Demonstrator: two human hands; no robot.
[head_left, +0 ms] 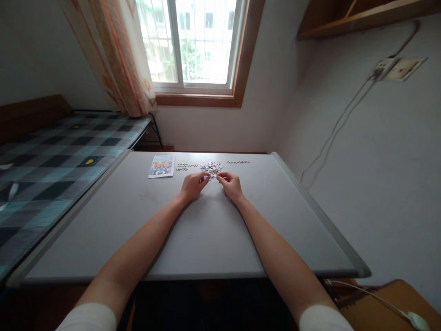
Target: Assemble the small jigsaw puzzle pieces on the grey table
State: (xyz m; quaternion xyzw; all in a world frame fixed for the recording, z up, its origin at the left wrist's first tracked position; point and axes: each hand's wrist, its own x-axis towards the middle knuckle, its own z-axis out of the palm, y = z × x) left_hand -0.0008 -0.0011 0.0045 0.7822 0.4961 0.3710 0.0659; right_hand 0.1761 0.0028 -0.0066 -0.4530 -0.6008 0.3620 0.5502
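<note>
A loose pile of small, many-coloured jigsaw puzzle pieces (211,167) lies near the far side of the white table. My left hand (195,185) rests at the pile's near left edge, thumb and fingers pinched together; whatever is between them is too small to make out. Facing it from the right, my right hand (230,184) also pinches at the near edge, with what looks like a tiny puzzle piece at its fingertips. Left of the pile, several pieces are set out in short rows (187,165). Another row of pieces (238,162) runs to the right.
A printed picture sheet (161,166) lies on the table (206,239), left of the rows. A bed with a checked cover (69,151) stands along the left side. The wall with a socket (399,69) and hanging cable is on the right.
</note>
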